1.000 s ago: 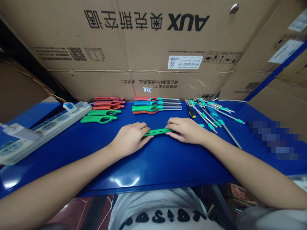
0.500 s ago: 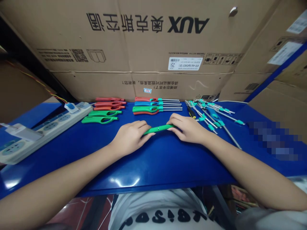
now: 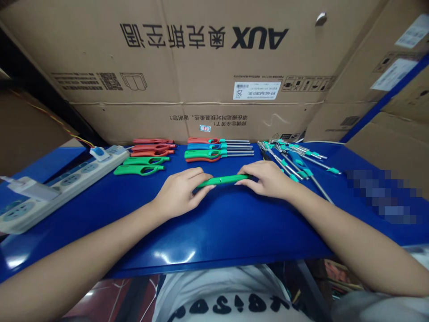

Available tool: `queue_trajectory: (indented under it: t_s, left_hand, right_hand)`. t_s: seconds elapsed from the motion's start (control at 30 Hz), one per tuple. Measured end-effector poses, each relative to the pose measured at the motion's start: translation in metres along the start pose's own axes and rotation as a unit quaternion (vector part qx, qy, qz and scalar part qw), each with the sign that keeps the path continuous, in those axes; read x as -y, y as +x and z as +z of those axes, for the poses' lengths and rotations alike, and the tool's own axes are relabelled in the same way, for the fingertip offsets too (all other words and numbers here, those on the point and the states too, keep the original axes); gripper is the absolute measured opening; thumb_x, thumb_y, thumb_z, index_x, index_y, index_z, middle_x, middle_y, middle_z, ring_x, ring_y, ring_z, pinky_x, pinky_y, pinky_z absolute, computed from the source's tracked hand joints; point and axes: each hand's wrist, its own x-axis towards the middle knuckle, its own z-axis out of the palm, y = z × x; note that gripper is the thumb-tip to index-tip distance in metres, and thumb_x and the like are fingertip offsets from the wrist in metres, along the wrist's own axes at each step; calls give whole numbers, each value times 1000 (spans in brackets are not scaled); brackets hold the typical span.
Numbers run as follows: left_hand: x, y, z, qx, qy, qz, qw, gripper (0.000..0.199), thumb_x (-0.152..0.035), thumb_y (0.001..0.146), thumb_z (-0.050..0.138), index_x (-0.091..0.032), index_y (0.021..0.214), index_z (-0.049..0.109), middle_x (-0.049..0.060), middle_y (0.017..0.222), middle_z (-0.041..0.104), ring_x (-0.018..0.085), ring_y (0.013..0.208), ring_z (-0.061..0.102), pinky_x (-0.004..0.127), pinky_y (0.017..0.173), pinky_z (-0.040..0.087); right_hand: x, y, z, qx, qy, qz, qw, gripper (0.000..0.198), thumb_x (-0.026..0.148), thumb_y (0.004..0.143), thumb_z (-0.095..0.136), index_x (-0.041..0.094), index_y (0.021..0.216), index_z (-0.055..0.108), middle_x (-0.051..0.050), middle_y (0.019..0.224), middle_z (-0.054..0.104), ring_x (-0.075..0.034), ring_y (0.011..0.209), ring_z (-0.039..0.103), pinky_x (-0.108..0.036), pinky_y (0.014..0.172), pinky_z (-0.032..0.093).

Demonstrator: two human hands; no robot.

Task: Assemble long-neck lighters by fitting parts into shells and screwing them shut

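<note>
Between my hands, above the blue table, is a green lighter handle (image 3: 223,180), seen edge-on and nearly level. My left hand (image 3: 183,191) is closed on its left end, thumb in front and fingers behind. The other end is pinched by my right hand (image 3: 265,180). Beyond my left hand lie loose green handles (image 3: 139,169) and red handles (image 3: 147,147). Straight ahead, several lighters with metal tubes (image 3: 204,154) are stacked in a row. Past my right hand is a pile of metal tubes with teal fittings (image 3: 295,161). A screwdriver there is mostly hidden by this hand.
A white power strip (image 3: 72,183) with plugs in it runs along the left side of the blue table (image 3: 167,237). A large cardboard sheet (image 3: 201,80) stands upright at the back. A blurred patch (image 3: 385,197) covers part of the right side.
The green handle has turned from a slight slope to nearly level, and a bit more of it shows between my hands. My right hand has shifted slightly right and now covers most of the screwdriver.
</note>
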Motion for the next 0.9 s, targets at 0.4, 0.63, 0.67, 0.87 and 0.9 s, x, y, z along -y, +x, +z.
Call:
queue_trajectory:
  t_s: [0.4, 0.63, 0.67, 0.87, 0.9]
  left_hand:
    - [-2, -1, 2, 44, -50, -27, 997, 27, -37, 102, 49, -20, 106, 69, 3, 93, 71, 15, 76, 67, 24, 63, 46]
    - [5, -1, 11, 54, 20, 42, 997, 38, -42, 102, 50, -22, 132, 61, 5, 103, 72, 21, 87, 70, 28, 71, 53]
    - [5, -1, 12, 56, 31, 48, 997, 40, -43, 102, 48, -22, 134, 60, 6, 103, 72, 22, 87, 71, 29, 71, 54]
    - [4, -4, 16, 64, -30, 15, 997, 44, -44, 104, 44, -17, 133, 63, 9, 100, 73, 22, 85, 72, 31, 73, 58]
    - [4, -4, 17, 62, -52, 9, 997, 43, -43, 104, 44, -17, 133, 62, 9, 101, 73, 22, 86, 72, 31, 75, 58]
  right_hand:
    - [11, 7, 4, 8, -30, 3, 1000, 30, 47, 97, 58, 20, 95, 68, -4, 80, 73, -18, 71, 64, -28, 67, 36]
    - [22, 7, -5, 140, 23, 90, 986, 34, 45, 101, 50, 20, 90, 70, -2, 71, 70, -15, 63, 61, -26, 58, 30]
    - [22, 7, -5, 140, 12, 87, 986, 36, 45, 102, 47, 20, 89, 70, -3, 72, 70, -16, 64, 62, -26, 59, 32]
    - [12, 5, 0, 60, 39, -50, 996, 34, 43, 101, 52, 19, 118, 69, -9, 117, 74, -23, 108, 69, -35, 92, 48]
    - [11, 4, 2, 46, 47, -68, 996, 35, 42, 100, 55, 20, 123, 68, -8, 123, 73, -23, 114, 67, -35, 96, 49]
